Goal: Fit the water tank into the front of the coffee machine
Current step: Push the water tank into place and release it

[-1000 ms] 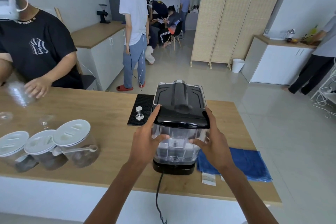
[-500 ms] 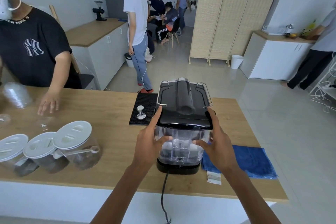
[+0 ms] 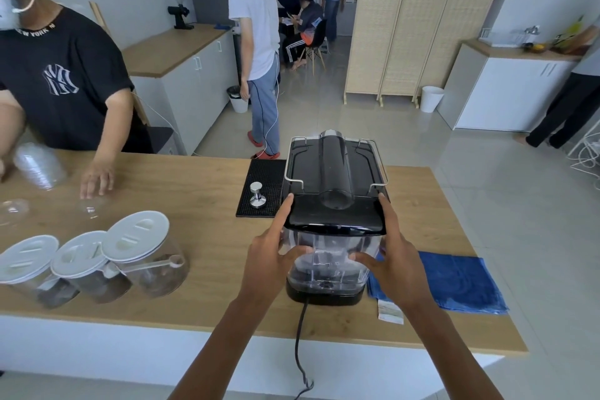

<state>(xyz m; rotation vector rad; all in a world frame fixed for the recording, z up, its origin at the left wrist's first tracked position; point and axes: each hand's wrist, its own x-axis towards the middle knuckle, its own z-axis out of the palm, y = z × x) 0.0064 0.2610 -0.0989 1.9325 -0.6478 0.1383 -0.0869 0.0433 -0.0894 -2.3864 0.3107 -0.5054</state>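
Observation:
A black coffee machine (image 3: 334, 182) stands on the wooden counter (image 3: 201, 191), its near side facing me. A clear plastic water tank (image 3: 328, 261) sits upright in that near side, under a glossy black lid and above the black base. My left hand (image 3: 272, 256) grips the tank's left side, index finger stretched up to the lid's corner. On the tank's right side is my right hand (image 3: 394, 256), thumb across the clear wall and index finger up along the lid edge.
A black mat (image 3: 259, 188) with a metal tamper (image 3: 257, 194) lies left of the machine. A blue cloth (image 3: 461, 282) lies to its right. Three lidded jars (image 3: 97, 260) stand at the near left. A person's hand (image 3: 95, 177) rests on the counter's far left. A power cord (image 3: 300, 344) hangs over the front edge.
My hands stay on the tank's sides, shifted only slightly. The person across the counter has moved a hand along the counter. The person in white has stepped further away.

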